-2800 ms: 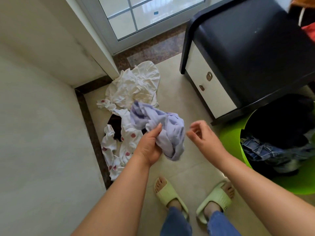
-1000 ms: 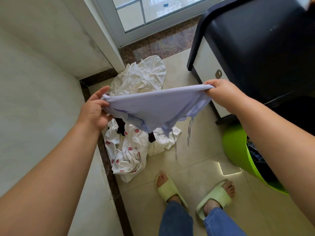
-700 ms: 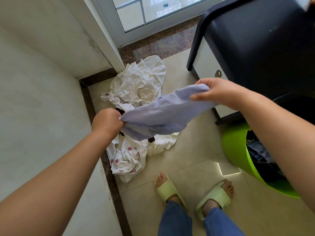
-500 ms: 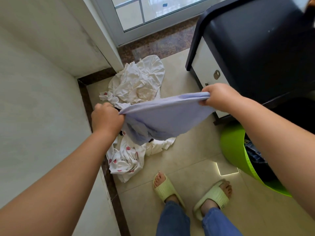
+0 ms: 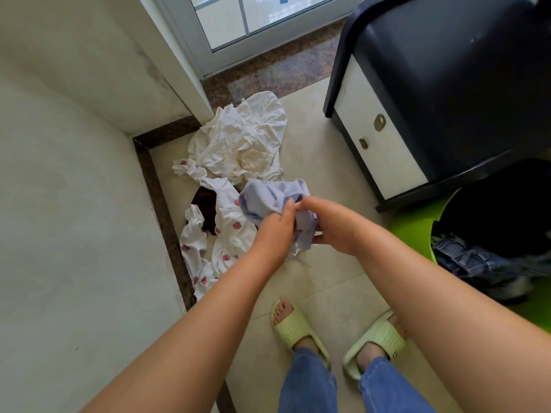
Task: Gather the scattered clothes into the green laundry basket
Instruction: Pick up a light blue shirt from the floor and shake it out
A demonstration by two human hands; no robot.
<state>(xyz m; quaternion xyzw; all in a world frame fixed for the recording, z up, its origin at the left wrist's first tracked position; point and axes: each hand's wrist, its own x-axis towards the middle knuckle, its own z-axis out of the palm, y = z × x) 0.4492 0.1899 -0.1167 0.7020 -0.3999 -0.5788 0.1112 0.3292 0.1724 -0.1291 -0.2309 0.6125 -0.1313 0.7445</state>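
A bunched lavender garment (image 5: pixel 269 198) hangs above the floor between both hands. My left hand (image 5: pixel 272 234) grips its lower part, and my right hand (image 5: pixel 328 226) holds it from the right, fingers curled into the cloth. On the tiles behind lie a crumpled white garment (image 5: pixel 244 138), a white garment with red dots (image 5: pixel 226 231) and a dark piece (image 5: pixel 207 210) between its folds. The green laundry basket (image 5: pixel 414 231) stands at the right, with denim (image 5: pixel 474 263) and dark clothes inside.
A dark cabinet with a white drawer front (image 5: pixel 378 135) stands at the upper right, right above the basket. A wall (image 5: pixel 74 204) with a dark skirting closes the left side. A glass door (image 5: pixel 253 22) is at the top. My feet in green slippers (image 5: pixel 298 329) stand below.
The lavender garment was stretched wide between my hands. My hands have come together and the cloth is now bunched into a wad between them, lower and nearer my body.
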